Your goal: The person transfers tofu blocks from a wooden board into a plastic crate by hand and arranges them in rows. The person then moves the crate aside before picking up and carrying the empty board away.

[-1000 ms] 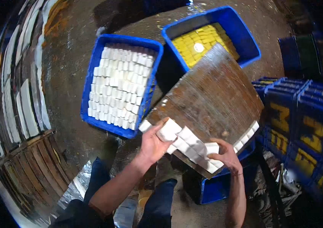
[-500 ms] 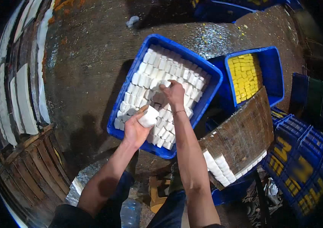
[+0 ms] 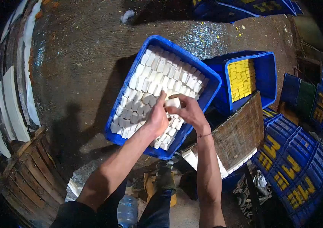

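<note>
White tofu blocks [image 3: 152, 74] stand in close rows in a large blue crate [image 3: 212, 85]. Over the crate, my right hand [image 3: 191, 112] pinches one white tofu block [image 3: 173, 103] between thumb and fingers. My left hand [image 3: 157, 117] is closed against the left side of that same block, its thumb pointing up; its other fingers are mostly hidden, as is anything else in its palm. Both hands are close together above the packed rows.
Right of the crate stands a blue bin [image 3: 271, 79] of yellow blocks [image 3: 241, 79]. A wooden board [image 3: 241, 133] lies over white blocks, nearer me. Blue crates with yellow lettering [image 3: 290, 167] are at right, wooden slats [image 3: 32, 174] at left. A water bottle [image 3: 127, 209] is below.
My right hand has come back from the rows toward my left hand and now grips a tofu block there. My left hand has moved right and up. The view has shifted slightly.
</note>
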Motion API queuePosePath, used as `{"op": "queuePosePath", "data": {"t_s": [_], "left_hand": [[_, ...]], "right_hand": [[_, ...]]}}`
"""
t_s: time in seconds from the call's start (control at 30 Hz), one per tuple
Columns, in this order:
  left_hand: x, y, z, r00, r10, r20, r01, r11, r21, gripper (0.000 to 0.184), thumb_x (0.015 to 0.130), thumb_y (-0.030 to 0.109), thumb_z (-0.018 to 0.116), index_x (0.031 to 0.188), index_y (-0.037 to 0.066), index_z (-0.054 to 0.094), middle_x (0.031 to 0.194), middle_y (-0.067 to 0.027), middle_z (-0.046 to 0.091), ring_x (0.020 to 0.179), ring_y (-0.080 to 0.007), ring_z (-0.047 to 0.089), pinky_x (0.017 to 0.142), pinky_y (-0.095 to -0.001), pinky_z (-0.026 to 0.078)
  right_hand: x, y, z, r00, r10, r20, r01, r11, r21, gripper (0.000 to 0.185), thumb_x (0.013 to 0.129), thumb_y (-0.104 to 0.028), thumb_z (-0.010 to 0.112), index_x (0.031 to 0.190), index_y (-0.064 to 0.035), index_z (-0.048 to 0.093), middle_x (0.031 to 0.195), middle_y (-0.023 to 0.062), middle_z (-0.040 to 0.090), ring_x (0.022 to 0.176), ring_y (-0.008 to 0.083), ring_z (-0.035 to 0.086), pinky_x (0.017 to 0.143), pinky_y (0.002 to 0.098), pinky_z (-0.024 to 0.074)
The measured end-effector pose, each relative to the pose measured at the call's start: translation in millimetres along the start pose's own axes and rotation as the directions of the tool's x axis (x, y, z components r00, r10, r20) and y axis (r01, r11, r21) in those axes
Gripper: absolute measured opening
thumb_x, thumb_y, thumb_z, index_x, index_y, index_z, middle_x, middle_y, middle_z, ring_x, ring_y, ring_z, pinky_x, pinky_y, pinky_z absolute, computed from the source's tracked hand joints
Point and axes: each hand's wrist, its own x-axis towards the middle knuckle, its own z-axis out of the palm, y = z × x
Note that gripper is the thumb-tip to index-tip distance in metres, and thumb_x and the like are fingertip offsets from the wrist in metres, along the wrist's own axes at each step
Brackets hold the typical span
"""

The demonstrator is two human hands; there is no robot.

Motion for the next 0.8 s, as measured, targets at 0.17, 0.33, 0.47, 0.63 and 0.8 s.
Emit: {"op": "queuePosePath", "data": {"t_s": [0.17, 0.33, 0.47, 0.63, 0.8], "left_hand": [[13.4, 17.1, -16.8, 0.919, 0.336, -0.207, -0.229, 0.881, 0.414, 0.079, 0.092, 0.059, 0.046, 0.145, 0.004, 0.026, 0.151, -0.0144, 0.024, 0.140, -0.0260, 0.022, 0.112, -0.0482, 0.016], [27.5, 25.4, -42.1, 0.835, 0.534, -0.131, -0.376, 0.729, 0.572, 0.048, 0.096, 0.033, 0.053, 0.131, 0.001, 0.050, 0.136, -0.0163, 0.050, 0.127, -0.0257, 0.045, 0.107, -0.0356, 0.033], [51.6, 14.4, -22.8, 0.735, 0.643, 0.215, -0.421, 0.185, 0.888, 0.023, 0.088, 0.015, 0.061, 0.109, 0.006, 0.065, 0.112, -0.0090, 0.061, 0.115, -0.0243, 0.052, 0.100, -0.0366, 0.036], [87.4, -17.7, -11.5, 0.693, 0.330, 0.642, -0.355, -0.619, 0.701, 0.030, 0.080, 0.024, 0.070, 0.105, 0.008, 0.068, 0.109, -0.0099, 0.062, 0.111, -0.0293, 0.054, 0.101, -0.0438, 0.035], [107.7, -32.9, -41.8, 0.719, 0.269, 0.641, -0.284, -0.727, 0.625, 0.036, 0.081, 0.016, 0.065, 0.116, 0.008, 0.062, 0.125, -0.0131, 0.057, 0.120, -0.0290, 0.049, 0.107, -0.0470, 0.033]], "right_hand": [[35.6, 50.2, 23.0, 0.884, -0.052, -0.465, -0.047, 0.979, -0.199, 0.051, 0.071, -0.033, 0.078, 0.107, 0.0017, 0.067, 0.071, 0.0120, 0.066, 0.065, 0.0200, 0.062, 0.062, 0.0354, 0.0481], [49.0, 69.1, 57.4, 0.925, 0.132, -0.356, -0.125, 0.991, 0.043, 0.071, 0.086, -0.034, 0.058, 0.140, 0.0077, 0.038, 0.105, 0.0239, 0.065, 0.096, 0.0296, 0.063, 0.085, 0.0345, 0.0486], [21.5, 68.9, 28.0, 0.939, 0.305, -0.156, -0.142, 0.760, 0.634, 0.072, 0.086, -0.016, 0.049, 0.147, 0.0087, 0.020, 0.135, 0.0285, 0.049, 0.118, 0.0308, 0.053, 0.101, 0.0328, 0.0391], [-103.7, 66.4, -50.0, 0.949, 0.029, -0.313, 0.117, 0.893, 0.435, 0.056, 0.091, -0.018, 0.057, 0.142, 0.0000, 0.040, 0.138, 0.0236, 0.049, 0.125, 0.0284, 0.051, 0.103, 0.0333, 0.0400], [-263.5, 175.0, -177.0, 0.769, 0.038, -0.638, -0.114, 0.990, -0.078, 0.044, 0.087, -0.019, 0.065, 0.126, -0.0003, 0.056, 0.110, 0.0181, 0.067, 0.103, 0.0285, 0.065, 0.090, 0.0372, 0.0503]]}}
